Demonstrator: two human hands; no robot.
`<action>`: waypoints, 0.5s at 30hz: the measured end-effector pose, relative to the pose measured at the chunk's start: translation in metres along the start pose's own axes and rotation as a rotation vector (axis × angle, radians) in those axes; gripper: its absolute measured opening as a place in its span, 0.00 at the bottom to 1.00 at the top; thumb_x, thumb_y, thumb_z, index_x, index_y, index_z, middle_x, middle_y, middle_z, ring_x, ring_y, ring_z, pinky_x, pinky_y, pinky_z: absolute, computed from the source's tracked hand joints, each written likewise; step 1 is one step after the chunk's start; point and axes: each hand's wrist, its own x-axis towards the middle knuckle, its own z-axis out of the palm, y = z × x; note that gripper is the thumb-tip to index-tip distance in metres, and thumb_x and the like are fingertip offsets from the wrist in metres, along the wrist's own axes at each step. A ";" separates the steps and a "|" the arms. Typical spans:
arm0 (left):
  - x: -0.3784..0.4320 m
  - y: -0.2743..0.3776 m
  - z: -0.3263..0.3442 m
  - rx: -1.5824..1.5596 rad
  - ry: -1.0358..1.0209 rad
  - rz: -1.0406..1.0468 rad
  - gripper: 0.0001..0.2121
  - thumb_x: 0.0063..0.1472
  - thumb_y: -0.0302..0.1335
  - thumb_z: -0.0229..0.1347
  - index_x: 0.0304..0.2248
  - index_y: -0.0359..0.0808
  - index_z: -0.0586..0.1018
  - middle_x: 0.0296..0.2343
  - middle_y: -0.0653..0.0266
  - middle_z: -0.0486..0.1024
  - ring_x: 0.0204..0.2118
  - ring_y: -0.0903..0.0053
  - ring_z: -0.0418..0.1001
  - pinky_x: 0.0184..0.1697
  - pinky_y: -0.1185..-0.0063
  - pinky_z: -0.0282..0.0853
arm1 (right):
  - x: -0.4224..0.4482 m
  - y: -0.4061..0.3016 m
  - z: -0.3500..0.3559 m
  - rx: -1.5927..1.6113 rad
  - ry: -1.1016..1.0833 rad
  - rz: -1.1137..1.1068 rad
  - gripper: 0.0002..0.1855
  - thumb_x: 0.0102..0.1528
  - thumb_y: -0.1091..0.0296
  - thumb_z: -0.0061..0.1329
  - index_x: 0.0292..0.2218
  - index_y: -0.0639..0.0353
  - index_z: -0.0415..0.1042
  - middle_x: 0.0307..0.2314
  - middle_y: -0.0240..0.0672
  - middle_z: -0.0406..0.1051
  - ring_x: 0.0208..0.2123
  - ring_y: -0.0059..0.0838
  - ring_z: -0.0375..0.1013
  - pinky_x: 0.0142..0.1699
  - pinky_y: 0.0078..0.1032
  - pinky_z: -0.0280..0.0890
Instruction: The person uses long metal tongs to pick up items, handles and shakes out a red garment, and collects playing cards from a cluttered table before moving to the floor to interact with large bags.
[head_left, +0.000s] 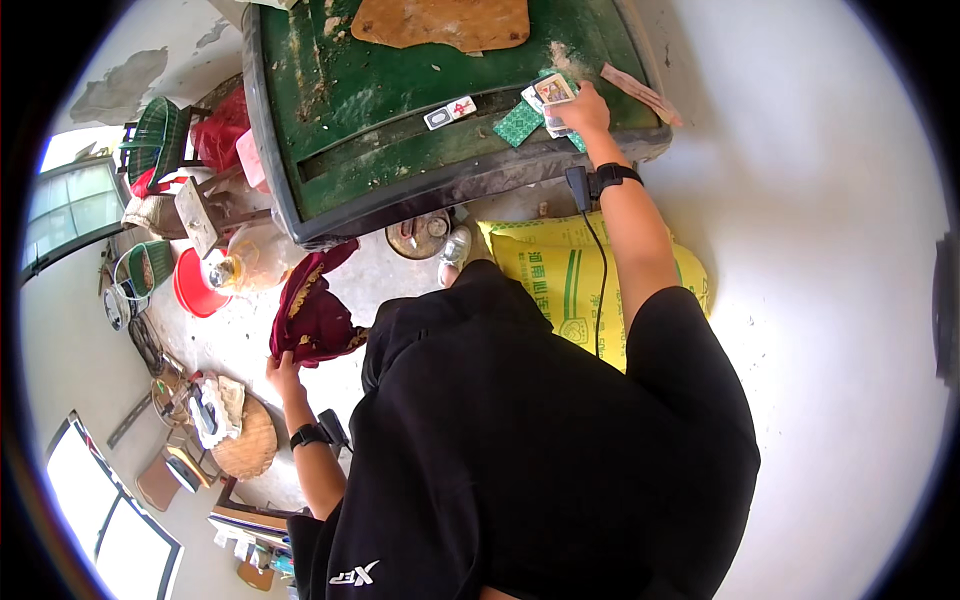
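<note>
My right hand (583, 111) is over a loose pile of playing cards (555, 88) near the right end of a dusty green table (390, 97); its fingers touch the cards, some face up, others showing green patterned backs (519, 124). Whether it grips any card cannot be told. Two small cards (450, 112) lie apart from the pile, to its left, by a long recess in the tabletop. Down at the left, my left hand (285, 375) pinches the edge of a dark red cloth (315, 319) with gold trim, which hangs beside the table.
A brown board (442, 22) lies on the table's far part, and a pinkish strip (641, 93) at its right edge. Beneath the near edge are yellow woven sacks (577, 277) and a round tin (417, 234). A red basin (199, 285), baskets and stools crowd the left.
</note>
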 end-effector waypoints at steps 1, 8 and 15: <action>-0.001 0.002 0.000 -0.003 0.001 -0.001 0.09 0.48 0.23 0.55 0.30 0.29 0.73 0.24 0.65 0.69 0.25 0.79 0.68 0.22 0.81 0.68 | 0.001 0.002 0.003 -0.013 0.031 -0.022 0.45 0.30 0.52 0.68 0.48 0.59 0.65 0.39 0.46 0.73 0.42 0.44 0.73 0.46 0.34 0.68; 0.007 0.002 -0.005 0.034 0.008 0.027 0.07 0.49 0.22 0.54 0.29 0.28 0.73 0.23 0.66 0.69 0.24 0.81 0.67 0.21 0.83 0.68 | 0.021 0.045 0.011 0.312 0.093 -0.013 0.26 0.35 0.64 0.67 0.36 0.64 0.75 0.29 0.38 0.76 0.29 0.30 0.77 0.36 0.25 0.70; 0.008 -0.022 -0.036 -0.096 0.042 -0.025 0.10 0.52 0.21 0.53 0.35 0.29 0.74 0.27 0.65 0.73 0.25 0.81 0.70 0.22 0.84 0.67 | 0.000 0.069 -0.035 1.061 0.250 0.054 0.26 0.38 0.73 0.65 0.40 0.64 0.72 0.35 0.35 0.73 0.33 0.28 0.74 0.39 0.27 0.70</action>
